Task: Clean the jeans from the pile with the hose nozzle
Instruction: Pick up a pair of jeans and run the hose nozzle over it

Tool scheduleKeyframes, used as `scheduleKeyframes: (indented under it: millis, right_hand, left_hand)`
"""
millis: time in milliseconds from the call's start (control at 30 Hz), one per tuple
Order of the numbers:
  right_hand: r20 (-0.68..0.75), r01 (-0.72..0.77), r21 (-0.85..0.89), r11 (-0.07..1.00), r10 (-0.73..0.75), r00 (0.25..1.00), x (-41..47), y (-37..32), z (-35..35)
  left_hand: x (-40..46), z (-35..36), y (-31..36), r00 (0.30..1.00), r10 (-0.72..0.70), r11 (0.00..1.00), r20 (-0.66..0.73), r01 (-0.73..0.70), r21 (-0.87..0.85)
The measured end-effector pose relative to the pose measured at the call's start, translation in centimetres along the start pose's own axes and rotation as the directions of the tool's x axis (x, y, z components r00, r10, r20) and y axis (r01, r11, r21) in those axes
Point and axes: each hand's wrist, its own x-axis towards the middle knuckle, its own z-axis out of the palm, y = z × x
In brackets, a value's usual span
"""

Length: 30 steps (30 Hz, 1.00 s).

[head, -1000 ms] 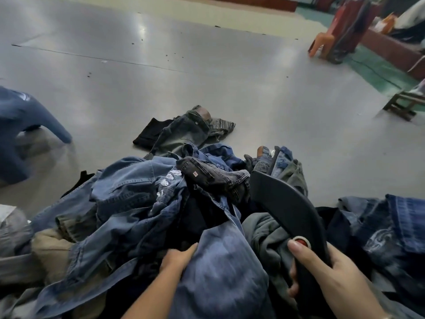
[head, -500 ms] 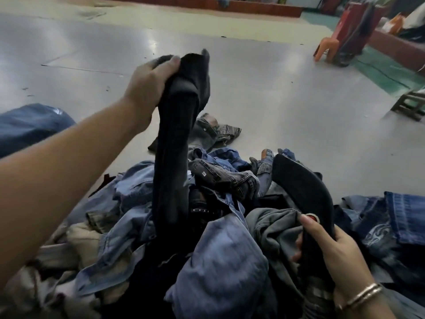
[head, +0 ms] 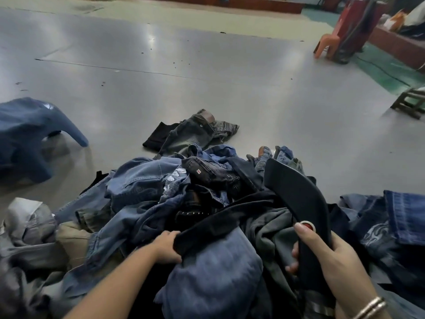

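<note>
The pile of jeans (head: 161, 194) is faded, matt denim cloth, the black garment (head: 220, 219) is a dark, soft matt fabric, the hose nozzle (head: 301, 203) is smooth matt black plastic, the floor (head: 207, 84) is smooth and glossy, and the bracelets (head: 370, 307) are shiny metal.

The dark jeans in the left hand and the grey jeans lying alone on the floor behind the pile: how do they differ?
The dark jeans look almost black; the grey jeans are faded grey with a brown waist patch. The dark jeans are gripped by the left hand and stretch across the pile; the grey jeans lie crumpled, untouched, on the bare floor beyond it. Both are unfolded and creased.
</note>
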Motion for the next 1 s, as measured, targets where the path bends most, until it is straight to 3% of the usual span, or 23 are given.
scheduleKeyframes:
  millis: [67, 100, 167, 233, 333, 400, 467, 500, 600, 633, 667, 767, 800, 900, 1000]
  right_hand:
    - [0.01, -0.001, -0.006, 1.0, 0.001, 1.0, 0.4, 0.2, 0.2]
    - [0.015, -0.006, -0.005, 1.0, 0.006, 1.0, 0.6, 0.2, 0.3]
    - [0.016, -0.009, -0.002, 1.0, 0.009, 1.0, 0.8, 0.1, 0.3]
    - [0.009, 0.004, 0.001, 1.0, -0.004, 1.0, 0.7, -0.2, 0.1]
    - [-0.011, 0.021, 0.018, 1.0, -0.02, 1.0, 0.0, -0.8, -0.2]
    - [-0.02, 0.021, 0.059, 0.998, -0.02, 1.0, -0.7, -1.3, -0.1]
    - [-0.028, 0.033, 0.098, 0.995, -0.031, 0.999, -1.3, -1.8, -0.2]
    - [-0.035, 0.047, 0.102, 0.994, -0.044, 0.998, -1.7, -2.0, -0.2]
    - [-0.064, 0.09, 0.134, 0.987, -0.082, 0.995, -2.5, -2.5, -0.4]
    - [-0.081, 0.095, 0.159, 0.983, -0.083, 0.993, -2.7, -2.6, -0.4]
    - [-0.092, 0.095, 0.184, 0.978, -0.08, 0.993, -2.8, -2.6, -0.4]
    - [-0.086, 0.08, 0.187, 0.979, -0.065, 0.994, -2.7, -2.3, -0.3]
    - [-0.078, 0.075, 0.168, 0.983, -0.062, 0.995, -2.6, -2.2, -0.2]
    - [-0.06, 0.074, 0.085, 0.994, -0.069, 0.996, -2.1, -2.0, 0.1]
    - [-0.033, 0.067, 0.046, 0.997, -0.066, 0.997, -1.6, -2.2, 0.5]
  left_hand:
    - [0.8, 1.5, -0.3, 0.976, -0.059, 0.998, -0.209, 0.061, 0.0]
    - [1.0, 1.4, 0.2, 0.951, -0.099, 0.992, -0.293, 0.072, -0.1]
    - [0.8, -0.1, 1.8, 0.896, -0.148, 0.92, -0.418, -0.029, -0.39]
    - [-0.7, -4.2, 4.9, 0.805, -0.163, 0.798, -0.57, -0.232, -0.557]
    - [-6.4, -14.6, 10.6, 0.531, -0.053, 0.697, -0.845, -0.586, -0.412]
    - [-10.1, -22.0, 13.5, 0.347, -0.026, 0.632, -0.937, -0.721, -0.285]
    - [-13.1, -28.3, 15.1, 0.33, -0.023, 0.542, -0.944, -0.789, -0.289]
    - [-14.2, -30.5, 15.4, 0.315, 0.016, 0.569, -0.949, -0.783, -0.25]
    - [-15.3, -33.0, 14.9, 0.132, 0.157, 0.798, -0.979, -0.601, 0.047]
    - [-15.0, -32.6, 14.4, 0.132, 0.211, 0.832, -0.969, -0.544, 0.107]
    - [-14.1, -31.9, 13.6, 0.207, 0.276, 0.847, -0.939, -0.514, 0.136]
    - [-9.5, -26.3, 8.6, 0.597, 0.406, 0.909, -0.692, -0.344, 0.236]
    - [-7.9, -23.8, 6.4, 0.682, 0.404, 0.915, -0.61, -0.292, 0.279]
    - [-4.4, -16.5, 1.1, 0.833, 0.317, 0.937, -0.454, -0.202, 0.285]
    - [-2.6, -10.1, -1.3, 0.913, 0.31, 0.927, -0.267, -0.227, 0.298]
